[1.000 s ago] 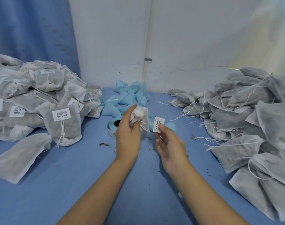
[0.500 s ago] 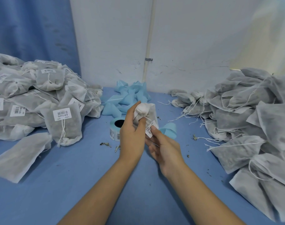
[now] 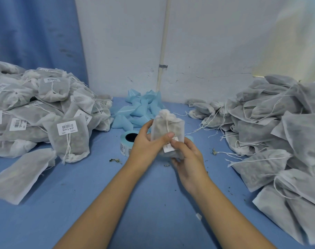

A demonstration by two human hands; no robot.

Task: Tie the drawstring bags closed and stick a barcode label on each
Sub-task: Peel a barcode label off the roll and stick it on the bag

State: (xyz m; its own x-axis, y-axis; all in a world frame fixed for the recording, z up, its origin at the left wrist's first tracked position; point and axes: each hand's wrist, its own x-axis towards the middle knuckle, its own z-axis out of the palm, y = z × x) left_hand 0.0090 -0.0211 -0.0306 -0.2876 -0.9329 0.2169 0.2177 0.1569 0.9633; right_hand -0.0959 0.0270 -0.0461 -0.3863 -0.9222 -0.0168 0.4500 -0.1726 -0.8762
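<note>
Tied drawstring bag [image 3: 168, 125] held upright over the table [image 3: 99, 186], near label roll [image 3: 126, 146] | barcode label [image 3: 169, 147] on its lower front | left hand [image 3: 146, 143] grips bag's edge, seemingly steadying it | right hand [image 3: 187, 156] pinches label against bag, likely to stick it | labelled pile [image 3: 45, 114] left

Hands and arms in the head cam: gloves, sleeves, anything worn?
No gloves: the left hand and right hand are both bare. The forearms are bare down to the bottom edge of the frame, with no sleeve or cuff in view. No watch, ring, bracelet or tape is visible. Fingernails look short and unpainted.
</note>
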